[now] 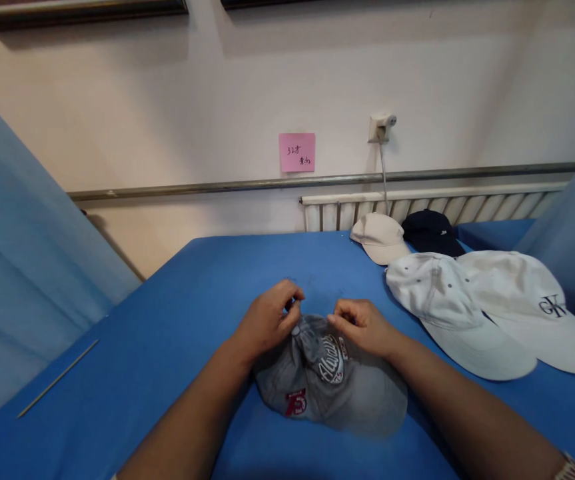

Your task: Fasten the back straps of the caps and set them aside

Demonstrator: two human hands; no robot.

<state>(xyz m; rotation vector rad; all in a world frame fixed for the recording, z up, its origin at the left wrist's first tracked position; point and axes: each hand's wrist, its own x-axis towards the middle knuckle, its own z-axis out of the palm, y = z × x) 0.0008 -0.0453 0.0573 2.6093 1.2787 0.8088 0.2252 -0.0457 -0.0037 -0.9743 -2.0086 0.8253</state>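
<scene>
A grey baseball cap (pixel 367 393) lies on the blue-covered surface in front of me, its brim toward the lower right. It bears a white "Always" lettering patch and a red badge, and its crown is crumpled. My left hand (pixel 270 320) is closed at the far left of the crown, thumb and fingers pinching the fabric near the top. My right hand (pixel 367 327) pinches the cap's far edge beside the lettering, its fingers curled in. The fingertips of both hands are partly hidden.
On the right lie two white caps (pixel 507 280), a beige cap (pixel 380 233) and a dark navy cap (pixel 430 230). A thin stick (pixel 58 379) rests at the left. Blue curtains (pixel 17 267) flank the blue surface (pixel 177 300); a radiator (pixel 492 203) and metal rail (pixel 217 187) are behind.
</scene>
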